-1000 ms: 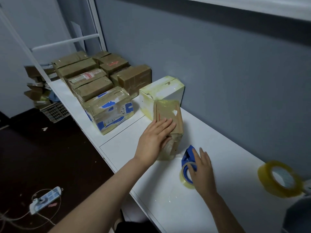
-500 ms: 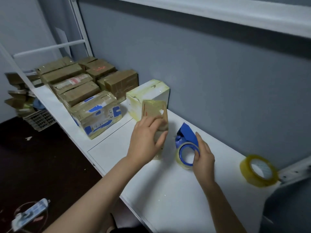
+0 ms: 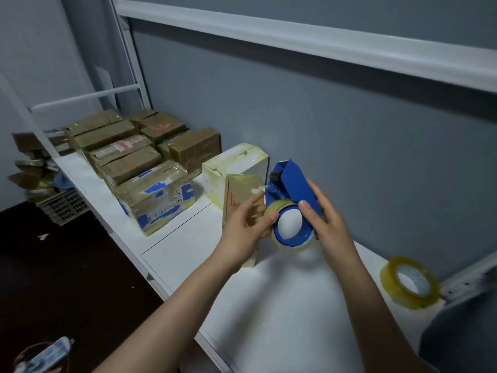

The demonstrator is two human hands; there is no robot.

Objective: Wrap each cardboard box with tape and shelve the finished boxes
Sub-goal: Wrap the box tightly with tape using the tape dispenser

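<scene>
A small brown cardboard box (image 3: 238, 192), glossy with tape, stands upright on the white table (image 3: 282, 305). My right hand (image 3: 328, 224) grips a blue tape dispenser (image 3: 291, 184) carrying a clear tape roll and holds it above the table, just right of the box. My left hand (image 3: 243, 230) is in front of the box, off it. Its thumb tip touches the roll's rim and its index finger reaches up to the loose tape end. Behind the small box stands a white taped box (image 3: 236, 162).
Several taped brown boxes (image 3: 126, 157) and one with blue print (image 3: 156, 197) fill the table's far left. A spare tape roll (image 3: 410, 282) lies at the right. A white shelf rail (image 3: 295, 39) runs overhead. A basket (image 3: 63, 205) and a power strip (image 3: 45, 356) sit on the dark floor.
My right hand has lifted the dispenser off the table and tilted it up. My left hand has let go of the small box and moved over to the tape roll.
</scene>
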